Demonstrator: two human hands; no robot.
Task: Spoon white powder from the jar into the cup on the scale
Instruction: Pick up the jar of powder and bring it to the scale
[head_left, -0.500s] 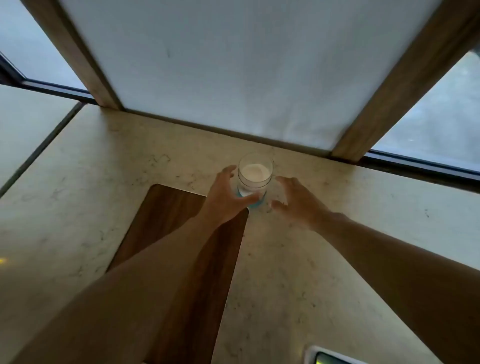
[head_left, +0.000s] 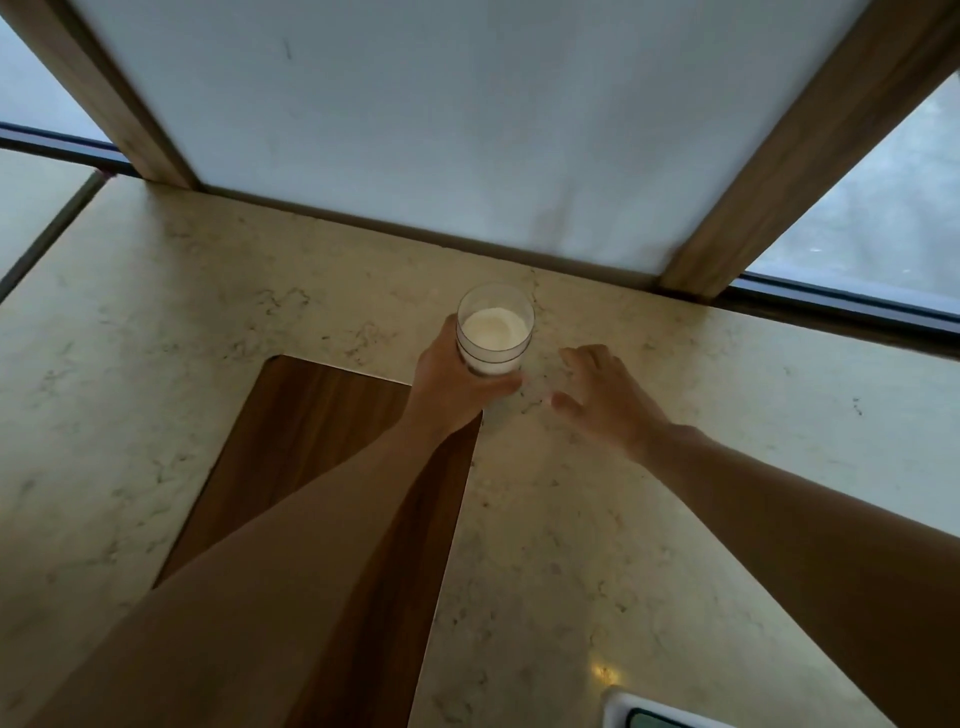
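A clear jar (head_left: 494, 332) holding white powder stands upright on the pale marble counter (head_left: 649, 519), near the back wall. My left hand (head_left: 457, 387) is wrapped around its left and front side, thumb across the front. My right hand (head_left: 602, 395) hovers just right of the jar with fingers spread, not touching it. No spoon, cup or whole scale is in view; a white-rimmed corner of a device (head_left: 670, 712) shows at the bottom edge.
A dark wooden board (head_left: 322, 426) lies on the counter under my left forearm. A white wall panel (head_left: 441, 130) between two slanted wooden posts closes off the back, with windows at both sides.
My right hand has drawn back to the right, away from the jar. My left hand keeps its grip, and the jar seems slightly raised or shifted, with its blue base no longer visible.
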